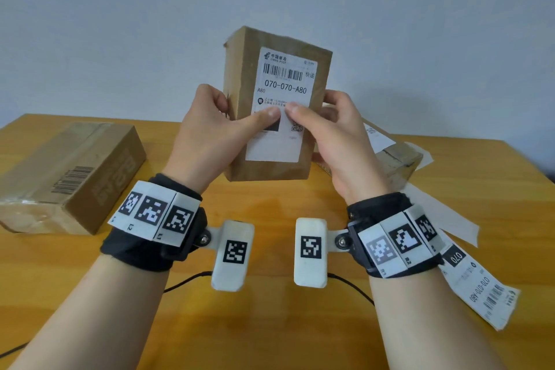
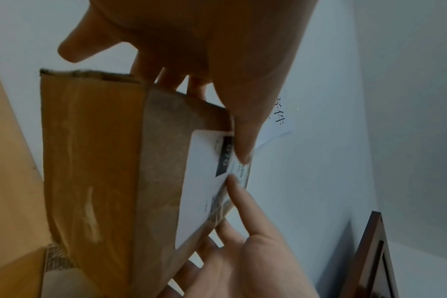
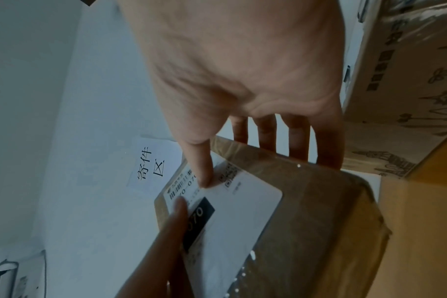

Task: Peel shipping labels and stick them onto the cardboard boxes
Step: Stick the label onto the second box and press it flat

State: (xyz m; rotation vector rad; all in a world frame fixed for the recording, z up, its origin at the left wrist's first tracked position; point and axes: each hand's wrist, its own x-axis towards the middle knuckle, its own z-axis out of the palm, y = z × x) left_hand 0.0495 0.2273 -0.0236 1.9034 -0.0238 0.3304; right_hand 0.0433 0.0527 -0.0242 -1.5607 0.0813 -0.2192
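I hold a small brown cardboard box (image 1: 240, 75) upright above the wooden table (image 1: 270, 339). A white shipping label (image 1: 282, 87) printed 070-070-A80 lies on its front face. My left hand (image 1: 207, 132) grips the box's left side, its thumb pressing the label's middle. My right hand (image 1: 336, 132) grips the right side, with its fingers behind the box. Both thumb tips nearly meet on the label. In the left wrist view the box (image 2: 102, 161) and label (image 2: 202, 181) show edge-on. The right wrist view has the label (image 3: 242, 211) flat on the box (image 3: 319, 211).
A larger taped cardboard box (image 1: 69, 177) lies on the table at the left. Another box (image 1: 399, 159) sits behind my right hand. A printed label strip (image 1: 480, 288) and white backing paper (image 1: 444, 213) lie at the right. A black cable (image 1: 186, 279) runs under my wrists.
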